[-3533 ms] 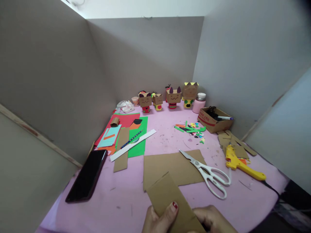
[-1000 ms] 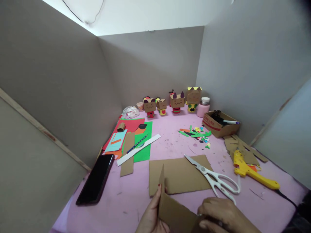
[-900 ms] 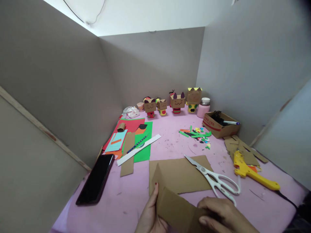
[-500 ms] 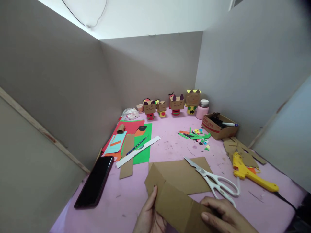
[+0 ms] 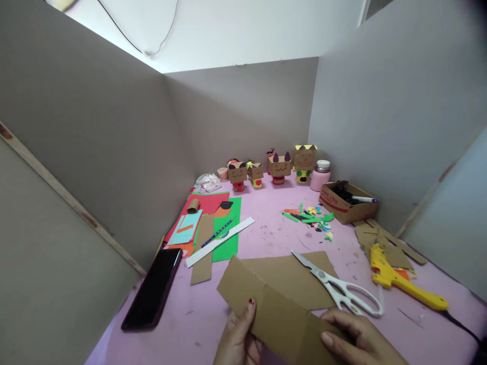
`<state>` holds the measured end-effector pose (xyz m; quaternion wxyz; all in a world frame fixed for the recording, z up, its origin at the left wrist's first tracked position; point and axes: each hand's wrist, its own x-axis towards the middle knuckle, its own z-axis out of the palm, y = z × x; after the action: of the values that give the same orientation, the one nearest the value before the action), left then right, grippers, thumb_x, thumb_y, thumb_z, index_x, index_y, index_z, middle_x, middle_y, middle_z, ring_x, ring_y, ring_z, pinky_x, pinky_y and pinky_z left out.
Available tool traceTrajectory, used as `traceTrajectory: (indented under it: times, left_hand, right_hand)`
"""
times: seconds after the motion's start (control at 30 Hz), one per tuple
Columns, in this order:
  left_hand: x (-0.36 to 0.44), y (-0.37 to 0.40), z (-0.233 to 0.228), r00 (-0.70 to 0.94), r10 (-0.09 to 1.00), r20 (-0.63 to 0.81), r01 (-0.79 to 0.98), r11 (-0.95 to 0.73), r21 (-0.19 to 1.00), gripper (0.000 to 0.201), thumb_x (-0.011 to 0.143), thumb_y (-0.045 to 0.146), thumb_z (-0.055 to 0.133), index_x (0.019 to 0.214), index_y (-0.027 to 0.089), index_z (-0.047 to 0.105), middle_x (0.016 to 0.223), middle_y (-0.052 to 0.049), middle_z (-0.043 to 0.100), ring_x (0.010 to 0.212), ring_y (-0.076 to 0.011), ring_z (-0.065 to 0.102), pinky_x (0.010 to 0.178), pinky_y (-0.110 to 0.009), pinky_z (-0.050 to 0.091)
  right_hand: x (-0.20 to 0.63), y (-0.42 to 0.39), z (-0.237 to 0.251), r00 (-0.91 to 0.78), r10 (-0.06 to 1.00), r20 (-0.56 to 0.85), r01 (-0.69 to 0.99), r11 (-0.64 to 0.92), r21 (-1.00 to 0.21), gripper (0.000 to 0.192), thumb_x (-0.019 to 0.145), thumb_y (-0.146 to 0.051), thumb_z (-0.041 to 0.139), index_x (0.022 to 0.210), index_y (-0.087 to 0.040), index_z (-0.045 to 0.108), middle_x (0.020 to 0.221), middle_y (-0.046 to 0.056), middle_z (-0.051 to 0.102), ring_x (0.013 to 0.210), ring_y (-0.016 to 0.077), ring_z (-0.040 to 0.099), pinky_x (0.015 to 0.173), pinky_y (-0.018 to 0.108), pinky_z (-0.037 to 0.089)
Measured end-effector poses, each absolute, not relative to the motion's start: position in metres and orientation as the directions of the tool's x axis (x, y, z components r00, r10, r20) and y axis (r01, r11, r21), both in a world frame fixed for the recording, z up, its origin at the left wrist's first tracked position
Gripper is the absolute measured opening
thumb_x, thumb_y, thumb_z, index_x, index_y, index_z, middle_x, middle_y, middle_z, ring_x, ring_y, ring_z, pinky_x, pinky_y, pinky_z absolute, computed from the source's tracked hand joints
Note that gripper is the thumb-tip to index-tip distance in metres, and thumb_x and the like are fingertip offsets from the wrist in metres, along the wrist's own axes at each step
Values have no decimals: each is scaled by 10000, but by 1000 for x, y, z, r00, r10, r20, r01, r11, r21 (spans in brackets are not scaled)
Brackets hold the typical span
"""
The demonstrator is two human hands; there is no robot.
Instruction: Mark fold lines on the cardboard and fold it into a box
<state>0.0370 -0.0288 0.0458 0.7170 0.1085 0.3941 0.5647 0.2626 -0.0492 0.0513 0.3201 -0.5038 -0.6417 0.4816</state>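
A creased strip of brown cardboard is held up over the front of the table, tilted down to the right. My left hand grips it from below, thumb on the near face close to a fold. At the right end, my right hand pinches it, with the thumb in front; some of its fingers are hidden. Behind the strip lies a flat cardboard sheet, partly covered. White-handled scissors rest across that sheet's right side, blades apart and pointing to the back left.
To the right lie a yellow glue gun, cardboard scraps and a small open box. Left are a phone, a ruler, a pencil and coloured paper. Cardboard animal figures and a pink jar stand behind paper scraps.
The strip's left end has swung outward to the left and looks flatter at the fold. Both hands keep their hold, and the whole view has shifted slightly.
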Motion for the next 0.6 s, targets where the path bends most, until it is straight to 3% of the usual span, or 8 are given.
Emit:
traceTrajectory:
  times: [0.2,0.37,0.6]
  left_hand:
    - [37,-25,41,-107,897,-428,-707,234,667,591,678,54,792,1211,181,572,992,-59,741,1007,-235,675,867,-287,557]
    - [41,-26,48,-99,868,-486,-711,281,645,460,789,38,678,1223,136,558,954,-83,747,901,-220,711,744,-255,599]
    - [32,-26,46,158,794,-587,-756,480,445,463,867,101,615,1310,67,482,939,-113,750,788,-226,728,602,-219,605]
  right_hand:
    - [264,-48,47,-248,957,-148,278,-76,-958,385,827,-560,557,916,-214,699,945,67,718,914,253,649,798,325,489]
    - [269,-49,43,-216,965,-149,228,-99,-969,357,800,-548,615,926,-228,712,966,62,714,949,262,638,819,335,478]
    - [271,-49,39,-233,950,-208,-14,-217,-976,272,763,-486,702,913,-259,716,941,21,714,907,218,657,769,280,495]
